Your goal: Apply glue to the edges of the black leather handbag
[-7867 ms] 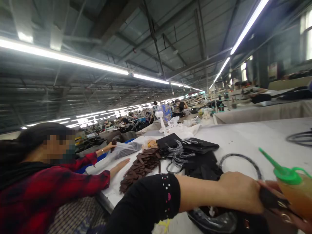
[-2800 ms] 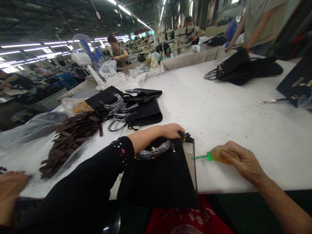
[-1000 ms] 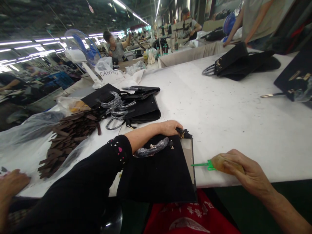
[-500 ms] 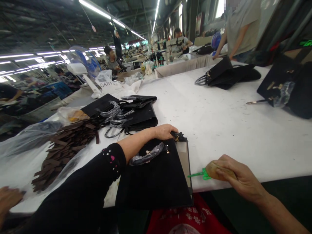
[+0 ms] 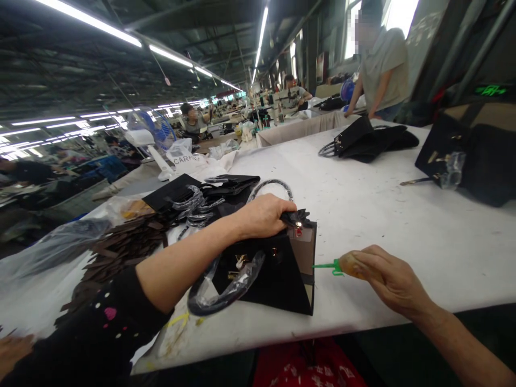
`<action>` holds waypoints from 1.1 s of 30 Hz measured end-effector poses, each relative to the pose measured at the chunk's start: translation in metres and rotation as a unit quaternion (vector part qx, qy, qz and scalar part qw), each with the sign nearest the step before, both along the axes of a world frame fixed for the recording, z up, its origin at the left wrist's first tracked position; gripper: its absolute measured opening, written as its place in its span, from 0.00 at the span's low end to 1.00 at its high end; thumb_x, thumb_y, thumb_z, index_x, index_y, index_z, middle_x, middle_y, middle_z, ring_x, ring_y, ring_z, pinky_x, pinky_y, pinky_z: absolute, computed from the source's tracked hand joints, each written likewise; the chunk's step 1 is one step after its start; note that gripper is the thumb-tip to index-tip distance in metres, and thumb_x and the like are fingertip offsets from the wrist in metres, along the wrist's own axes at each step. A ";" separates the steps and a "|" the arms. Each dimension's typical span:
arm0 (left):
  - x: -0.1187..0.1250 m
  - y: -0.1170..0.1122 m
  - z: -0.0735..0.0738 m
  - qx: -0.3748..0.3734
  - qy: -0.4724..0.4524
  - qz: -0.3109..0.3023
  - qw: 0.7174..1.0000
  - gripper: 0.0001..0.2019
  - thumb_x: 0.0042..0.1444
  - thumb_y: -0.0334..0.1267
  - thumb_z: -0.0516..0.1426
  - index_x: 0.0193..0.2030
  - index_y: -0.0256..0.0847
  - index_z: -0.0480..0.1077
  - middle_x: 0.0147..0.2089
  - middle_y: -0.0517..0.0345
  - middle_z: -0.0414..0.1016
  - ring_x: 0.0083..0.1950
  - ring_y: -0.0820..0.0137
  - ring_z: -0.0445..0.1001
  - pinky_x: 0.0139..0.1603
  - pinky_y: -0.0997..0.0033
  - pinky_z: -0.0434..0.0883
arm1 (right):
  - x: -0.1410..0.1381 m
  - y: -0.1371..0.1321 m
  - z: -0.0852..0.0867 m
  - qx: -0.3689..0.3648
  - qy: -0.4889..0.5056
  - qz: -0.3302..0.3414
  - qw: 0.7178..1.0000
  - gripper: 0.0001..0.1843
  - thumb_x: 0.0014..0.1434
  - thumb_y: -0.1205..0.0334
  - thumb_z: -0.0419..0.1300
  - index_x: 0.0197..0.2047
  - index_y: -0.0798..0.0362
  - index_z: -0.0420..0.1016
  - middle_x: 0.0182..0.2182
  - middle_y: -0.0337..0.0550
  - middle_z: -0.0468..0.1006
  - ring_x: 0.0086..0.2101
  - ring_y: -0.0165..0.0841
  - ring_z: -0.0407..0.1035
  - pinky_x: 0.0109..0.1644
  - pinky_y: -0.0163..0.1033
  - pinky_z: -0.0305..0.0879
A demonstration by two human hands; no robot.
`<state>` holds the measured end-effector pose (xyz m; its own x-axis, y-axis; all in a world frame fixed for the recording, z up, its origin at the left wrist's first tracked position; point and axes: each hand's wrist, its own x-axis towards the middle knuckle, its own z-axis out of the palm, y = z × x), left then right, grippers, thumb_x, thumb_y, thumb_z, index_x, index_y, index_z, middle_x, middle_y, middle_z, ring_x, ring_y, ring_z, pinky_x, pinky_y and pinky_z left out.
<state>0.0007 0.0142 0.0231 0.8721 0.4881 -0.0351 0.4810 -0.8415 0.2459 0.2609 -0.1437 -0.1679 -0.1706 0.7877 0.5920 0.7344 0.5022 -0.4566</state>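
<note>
The right hand point(image 5: 389, 277) wraps a green-nozzled amber plastic bottle point(image 5: 350, 264) beside the boxy black handbag point(image 5: 278, 285), the left hand point(image 5: 264, 215) clenched on the bag's top, and oversqueezing could spatter its side!

Long tube lamps point(image 5: 263, 43) under the roof burned out to plain white; the roof point(image 5: 68, 75) around them stayed murky. Daylight glared through a window point(image 5: 401, 13) at upper right. The white tabletop point(image 5: 363, 204) was evenly bright, shadows soft. The black bag point(image 5: 286, 279) swallowed most detail, though glints showed on its plastic-wrapped handle point(image 5: 242, 285). Below the table edge, the floor point(image 5: 387, 355) sank into near-black. A green sign point(image 5: 491, 90) glowed at far right. Wide-angle view: tubes slanted, the right forearm point(image 5: 455, 338) stretched toward the corner. Distant workstations were smeared, fine detail lost; pixelation masked one standing person's point(image 5: 382, 70) face.
</note>
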 end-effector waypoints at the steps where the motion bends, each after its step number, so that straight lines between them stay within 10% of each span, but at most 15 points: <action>1: -0.001 -0.008 -0.004 0.019 -0.014 0.019 1.000 0.09 0.56 0.32 0.56 0.36 0.41 0.78 0.31 0.57 0.79 0.35 0.68 0.75 0.36 0.74 0.65 | 0.000 0.000 -0.002 0.000 0.002 -0.002 1.000 0.16 0.67 0.66 0.55 0.56 0.48 0.70 0.41 0.47 0.76 0.37 0.35 0.74 0.36 0.40 0.72; 10: -0.018 -0.049 -0.019 -0.018 -0.107 0.147 0.983 0.03 0.49 0.31 0.63 0.32 0.40 0.78 0.35 0.55 0.79 0.38 0.67 0.75 0.37 0.72 0.70 | -0.005 -0.008 -0.011 0.024 0.053 0.040 0.998 0.22 0.64 0.70 0.58 0.60 0.46 0.69 0.43 0.46 0.78 0.40 0.36 0.75 0.39 0.39 0.74; 33: -0.014 -0.043 -0.023 0.000 -0.105 0.200 0.974 0.04 0.48 0.29 0.64 0.30 0.40 0.78 0.35 0.56 0.79 0.37 0.68 0.76 0.40 0.71 0.73 | -0.014 -0.002 -0.002 -0.082 0.046 0.008 0.996 0.11 0.67 0.64 0.54 0.50 0.48 0.74 0.35 0.43 0.75 0.33 0.33 0.73 0.34 0.38 0.70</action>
<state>-0.0136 -0.0289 0.0005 0.6006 0.7898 0.1241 0.7091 -0.5980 0.3737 0.2470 -0.1452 -0.1696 -0.1350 0.8726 0.4694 0.6786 0.4267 -0.5979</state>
